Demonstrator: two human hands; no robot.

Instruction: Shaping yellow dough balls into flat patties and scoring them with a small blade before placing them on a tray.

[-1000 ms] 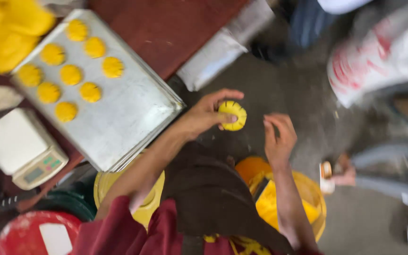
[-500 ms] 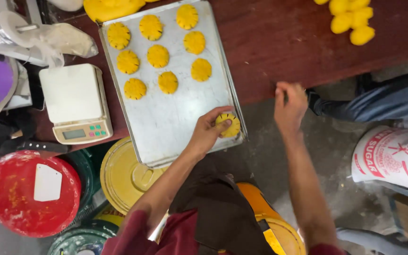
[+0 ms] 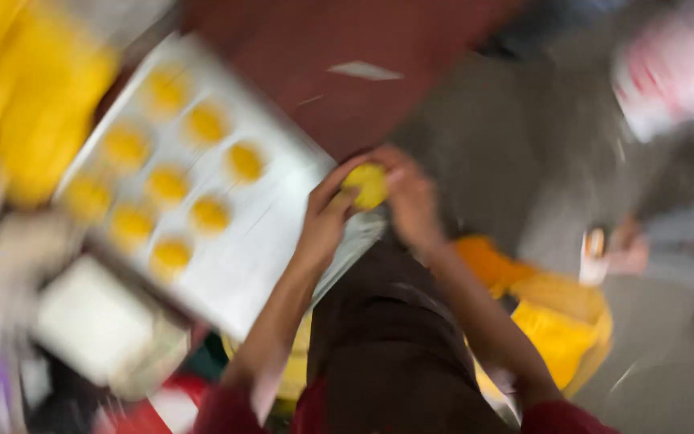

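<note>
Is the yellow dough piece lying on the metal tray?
No, both the left hand and right hand hold the yellow dough piece together just off the metal tray's near corner.

1. Whole frame motion-blurred; no fine detail anywhere.
2. Yellow piece (image 3: 365, 185) between both hands: shape and surface unreadable, edges covered by fingers (image 3: 332, 186).
3. Yellow rounds on tray (image 3: 234, 265): smeared blobs.
4. White box (image 3: 94, 321) at 8 o'clock: indistinct.
5. Yellow mass (image 3: 34, 88) at 10 o'clock: cut by the edge.

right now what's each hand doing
left hand: fingers closed on the yellow dough piece
right hand: fingers closed on the same piece
</note>
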